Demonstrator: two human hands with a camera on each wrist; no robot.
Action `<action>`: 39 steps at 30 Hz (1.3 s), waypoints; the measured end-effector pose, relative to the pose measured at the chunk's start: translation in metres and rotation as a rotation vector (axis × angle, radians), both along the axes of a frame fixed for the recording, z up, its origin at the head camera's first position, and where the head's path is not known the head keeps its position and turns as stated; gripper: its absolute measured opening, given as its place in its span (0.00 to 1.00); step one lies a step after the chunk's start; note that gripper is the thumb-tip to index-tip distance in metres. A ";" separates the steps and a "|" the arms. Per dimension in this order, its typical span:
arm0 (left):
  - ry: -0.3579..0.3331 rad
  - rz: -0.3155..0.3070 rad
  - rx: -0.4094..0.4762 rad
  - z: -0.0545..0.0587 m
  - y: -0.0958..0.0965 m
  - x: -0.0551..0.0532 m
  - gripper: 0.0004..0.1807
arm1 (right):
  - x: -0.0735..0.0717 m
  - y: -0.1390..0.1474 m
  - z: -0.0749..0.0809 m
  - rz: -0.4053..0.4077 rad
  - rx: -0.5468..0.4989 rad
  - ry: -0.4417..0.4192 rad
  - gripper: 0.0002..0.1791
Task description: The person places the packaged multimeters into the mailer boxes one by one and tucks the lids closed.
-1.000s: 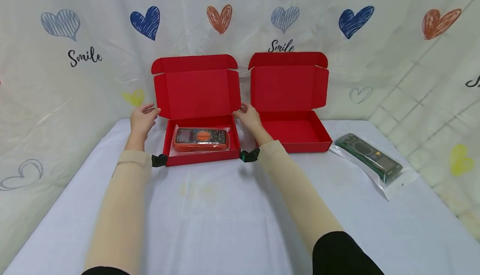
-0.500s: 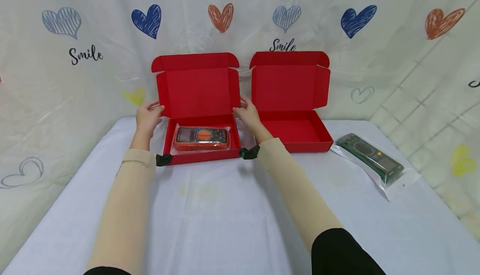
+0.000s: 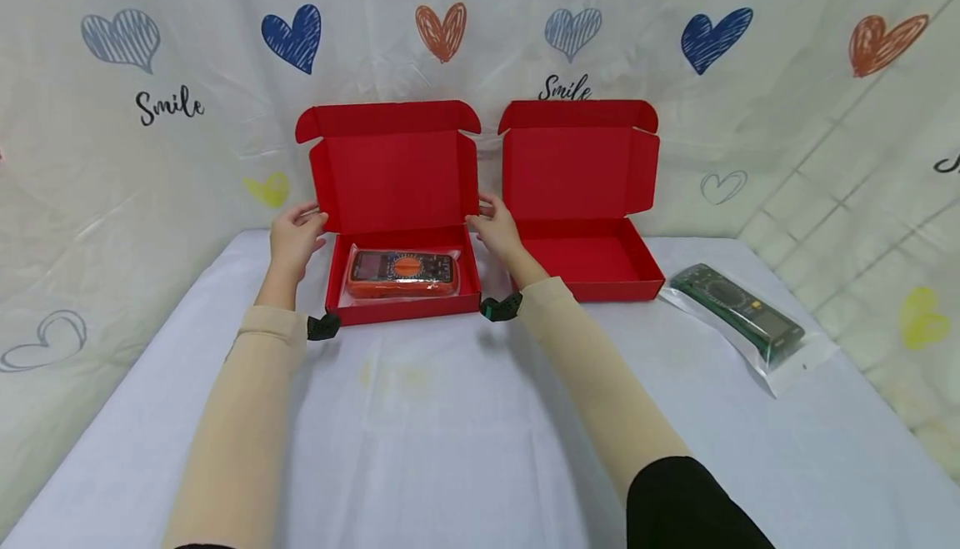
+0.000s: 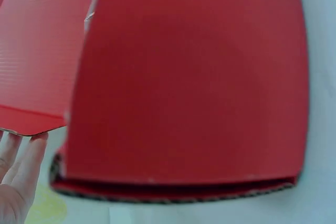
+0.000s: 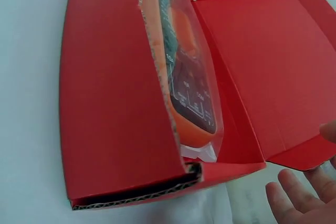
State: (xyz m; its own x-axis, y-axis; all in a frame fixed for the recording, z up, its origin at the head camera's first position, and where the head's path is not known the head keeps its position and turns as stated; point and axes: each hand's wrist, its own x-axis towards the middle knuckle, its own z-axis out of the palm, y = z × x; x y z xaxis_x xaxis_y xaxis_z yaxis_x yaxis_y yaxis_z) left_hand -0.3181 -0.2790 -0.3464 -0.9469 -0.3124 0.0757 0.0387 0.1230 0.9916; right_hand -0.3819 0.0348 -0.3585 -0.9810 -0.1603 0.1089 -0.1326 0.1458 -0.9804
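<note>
An orange multimeter (image 3: 405,270) in clear wrap lies inside the left red cardboard box (image 3: 408,309), whose lid (image 3: 397,178) stands upright. My left hand (image 3: 295,237) holds the lid's left side flap near its lower corner; in the left wrist view its fingers (image 4: 32,161) reach the flap's edge. On the other side, my right hand (image 3: 495,228) holds the right flap, thumb in front and fingers behind, as the right wrist view shows. That view also has the box's front wall (image 5: 113,98) and the wrapped multimeter (image 5: 191,90) close up.
A second red box (image 3: 592,262) stands to the right with its lid up and nothing inside. Right of it, a dark green multimeter (image 3: 738,311) in a clear bag lies on the white-covered table (image 3: 450,449). A heart-printed curtain (image 3: 495,24) hangs close behind the boxes.
My left hand has moved slightly right and up onto the lid's left flap. The right hand's fingers have shifted a little higher on the right flap. The multimeters stay put.
</note>
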 end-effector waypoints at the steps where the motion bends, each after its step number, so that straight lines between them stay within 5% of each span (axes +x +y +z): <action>1: -0.002 -0.002 -0.001 0.000 0.000 0.001 0.29 | 0.000 0.000 0.000 -0.001 0.000 0.003 0.30; 18: -0.017 -0.053 -0.060 -0.006 -0.002 0.013 0.30 | 0.017 0.008 -0.008 -0.015 0.047 0.046 0.27; 30: -0.015 0.046 -0.404 0.003 0.006 0.016 0.28 | 0.020 0.007 -0.006 -0.019 0.106 0.164 0.27; 39: -0.030 0.075 -0.444 0.003 0.006 0.023 0.26 | 0.027 0.009 -0.007 0.047 0.114 0.131 0.32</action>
State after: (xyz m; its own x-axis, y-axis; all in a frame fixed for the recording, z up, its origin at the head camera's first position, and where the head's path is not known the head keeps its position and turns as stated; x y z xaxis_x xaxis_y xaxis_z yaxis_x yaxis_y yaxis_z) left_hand -0.2953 -0.2729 -0.3438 -0.9268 -0.3233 0.1910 -0.0141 0.5383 0.8426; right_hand -0.3550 0.0435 -0.3659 -0.9508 -0.2245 0.2137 -0.2675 0.2459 -0.9316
